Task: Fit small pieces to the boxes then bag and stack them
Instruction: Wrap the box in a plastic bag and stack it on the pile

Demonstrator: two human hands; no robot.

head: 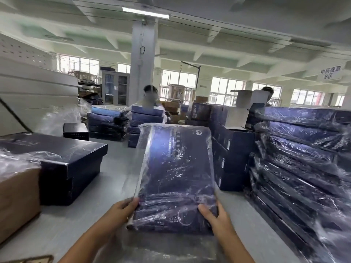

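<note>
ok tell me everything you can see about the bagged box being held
The bagged box is flat, rectangular, dark blue, like printed card, with pale patterning and a small emblem near its far right corner. A clear crinkled plastic bag wraps it, loose along the left edge. It is shut and tilted, far end raised, over the grey table. The left grip holds its near left edge, the right grip its near right corner, thumb on top.

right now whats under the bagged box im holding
Under the bagged box, which the left hand and right hand hold at its near end, only grey table and loose clear plastic show. The box hides whatever lies further back.
</note>
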